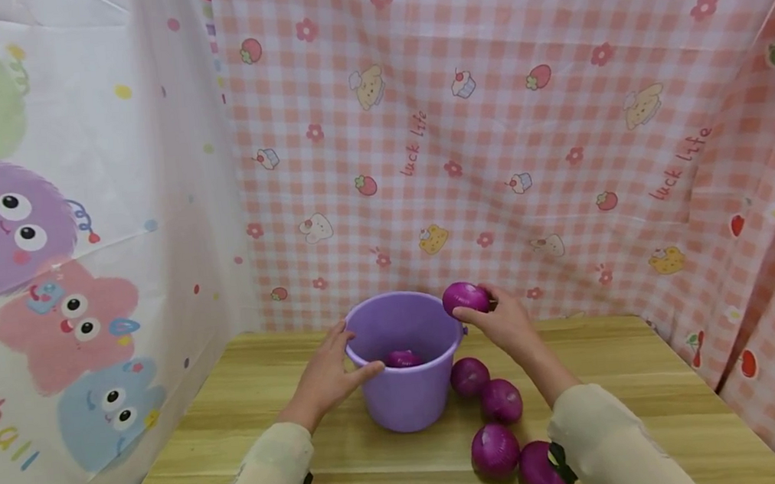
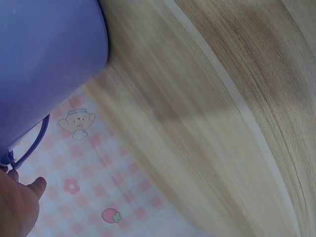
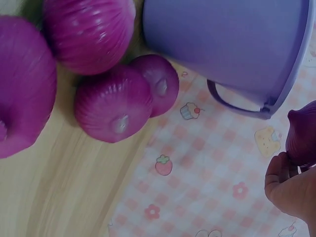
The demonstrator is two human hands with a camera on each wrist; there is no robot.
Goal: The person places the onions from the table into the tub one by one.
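A purple bucket (image 1: 408, 398) stands upright on the table, and part of a purple onion (image 1: 403, 358) shows inside it. At the bucket's left side, my left hand (image 1: 328, 375) holds the rim, the thumb along the front and the fingers further back. My right hand (image 1: 509, 326) grips another purple onion (image 1: 465, 298) between thumb and fingers, just above the rim's right side. That onion (image 3: 303, 136) also appears at the edge of the right wrist view, apart from the bucket (image 3: 222, 44). Several more purple onions (image 1: 495, 452) lie right of the bucket.
The wood-grain table (image 1: 374, 481) ends at a pink checked cloth (image 1: 460, 128) hanging behind it. A white cloth with cartoon figures (image 1: 181, 175) hangs on the left. The bucket's handle (image 3: 232, 104) hangs down on its far side.
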